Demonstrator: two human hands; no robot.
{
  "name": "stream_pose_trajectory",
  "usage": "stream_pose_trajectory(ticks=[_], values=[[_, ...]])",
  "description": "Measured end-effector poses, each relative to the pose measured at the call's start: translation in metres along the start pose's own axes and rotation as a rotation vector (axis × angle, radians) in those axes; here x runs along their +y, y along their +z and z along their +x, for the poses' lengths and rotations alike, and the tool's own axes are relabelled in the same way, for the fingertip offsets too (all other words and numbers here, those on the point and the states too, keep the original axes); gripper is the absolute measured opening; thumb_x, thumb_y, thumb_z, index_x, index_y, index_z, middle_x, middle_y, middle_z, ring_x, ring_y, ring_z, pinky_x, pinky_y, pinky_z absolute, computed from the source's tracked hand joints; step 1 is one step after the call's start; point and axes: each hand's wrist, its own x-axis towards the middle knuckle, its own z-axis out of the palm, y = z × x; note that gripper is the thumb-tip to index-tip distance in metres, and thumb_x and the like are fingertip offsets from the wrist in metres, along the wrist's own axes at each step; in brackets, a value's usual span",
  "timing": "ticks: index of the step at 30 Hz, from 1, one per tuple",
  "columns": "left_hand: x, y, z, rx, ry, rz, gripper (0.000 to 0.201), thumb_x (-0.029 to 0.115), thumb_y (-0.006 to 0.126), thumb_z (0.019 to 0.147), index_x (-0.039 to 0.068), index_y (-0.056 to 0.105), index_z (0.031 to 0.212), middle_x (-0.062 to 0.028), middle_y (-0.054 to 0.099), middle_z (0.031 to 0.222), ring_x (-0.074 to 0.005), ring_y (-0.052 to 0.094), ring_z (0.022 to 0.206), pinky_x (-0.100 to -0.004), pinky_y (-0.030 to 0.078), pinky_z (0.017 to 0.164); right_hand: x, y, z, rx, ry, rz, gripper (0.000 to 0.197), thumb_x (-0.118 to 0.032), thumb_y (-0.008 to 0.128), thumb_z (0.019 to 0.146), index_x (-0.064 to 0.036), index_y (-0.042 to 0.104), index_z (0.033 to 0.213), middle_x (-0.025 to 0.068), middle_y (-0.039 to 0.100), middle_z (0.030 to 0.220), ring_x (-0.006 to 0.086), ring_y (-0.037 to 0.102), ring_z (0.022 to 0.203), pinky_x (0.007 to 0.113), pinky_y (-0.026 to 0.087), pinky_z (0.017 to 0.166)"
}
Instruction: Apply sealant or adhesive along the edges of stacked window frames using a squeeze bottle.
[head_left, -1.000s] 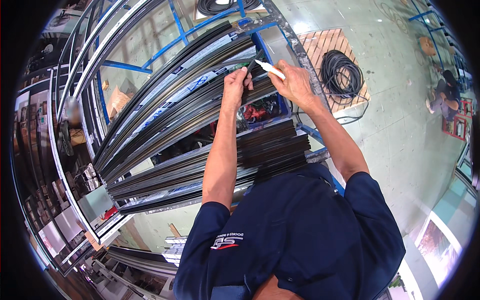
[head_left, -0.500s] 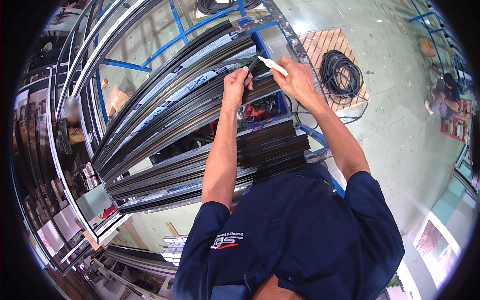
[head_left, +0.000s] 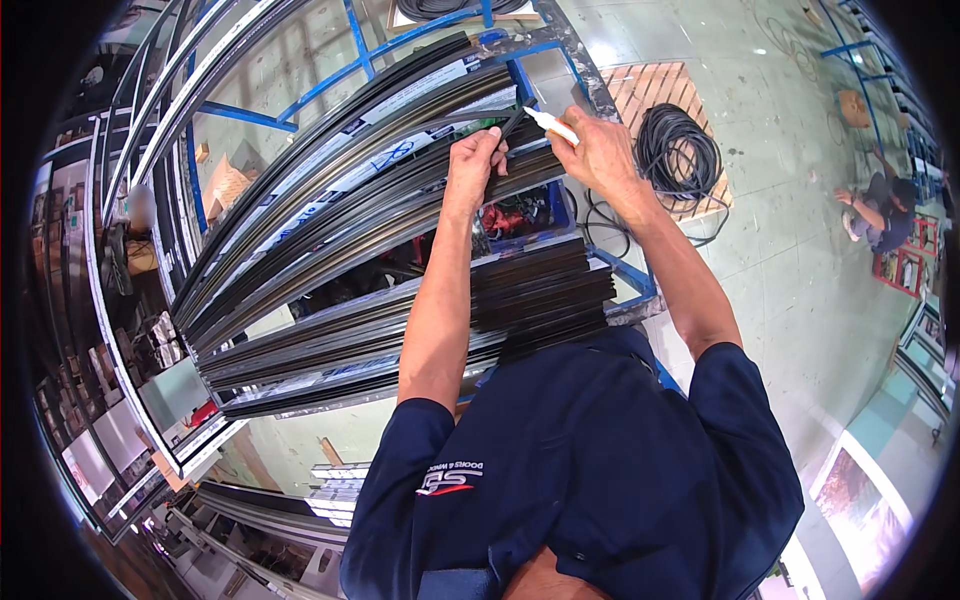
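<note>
My left hand pinches a thin black strip, its end sticking up past the fingertips. The fingers of my right hand are wrapped round a small white squeeze bottle with a narrow tip. That tip points left at the strip's end; whether they touch is too small to tell. Both hands are above the right ends of long dark profiles, some with white and blue film. Below them lies a second bundle of dark profiles.
A blue bin with reddish items sits under the profiles, within a blue metal frame. To the right, a coil of black cord rests on a wooden pallet. Another person is low down at the far right.
The bottle's tip and the strip's end have shifted slightly right and up together. Both hands keep their grips. At far right the other person has moved an arm outward.
</note>
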Motion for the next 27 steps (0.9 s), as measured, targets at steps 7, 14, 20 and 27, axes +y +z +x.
stream_pose_trajectory(ticks=[7,14,20,27], values=[[-0.002,0.001,-0.001,0.007,0.017,-0.01,0.036,0.027,0.062,0.104,0.0,0.067,0.081,-0.0005,0.05,0.064,-0.0122,0.05,0.056,-0.028,0.043,0.055,0.004,-0.002,0.004,-0.014,0.025,-0.027,0.025,-0.027,0.074,0.09,-0.0054,0.061,0.089,0.0179,0.067,0.069,0.0406,0.069,0.069,0.05,0.053,0.064],[-0.001,0.0,-0.001,0.024,0.01,0.009,0.036,0.027,0.062,0.104,0.0,0.066,0.081,-0.0003,0.05,0.063,-0.0122,0.05,0.056,-0.028,0.043,0.056,0.003,-0.004,0.004,-0.009,0.041,-0.031,0.025,-0.028,0.073,0.09,-0.0059,0.062,0.092,0.0188,0.069,0.071,0.0408,0.071,0.071,0.05,0.054,0.064],[0.001,0.002,-0.001,0.011,0.004,-0.003,0.036,0.027,0.062,0.104,-0.001,0.066,0.082,0.0001,0.05,0.064,-0.012,0.049,0.057,-0.0278,0.042,0.056,0.008,0.001,-0.001,0.021,0.065,-0.001,0.025,-0.028,0.073,0.091,-0.0053,0.065,0.096,0.019,0.07,0.073,0.0406,0.071,0.073,0.049,0.055,0.066],[0.001,-0.001,-0.003,-0.045,0.006,0.082,0.036,0.028,0.06,0.105,-0.002,0.07,0.088,0.001,0.051,0.066,-0.0112,0.05,0.061,-0.027,0.042,0.06,0.034,-0.006,-0.011,0.22,0.263,0.199,0.031,-0.032,0.073,0.093,-0.0043,0.066,0.106,0.0177,0.073,0.081,0.0337,0.073,0.076,0.043,0.056,0.069]])
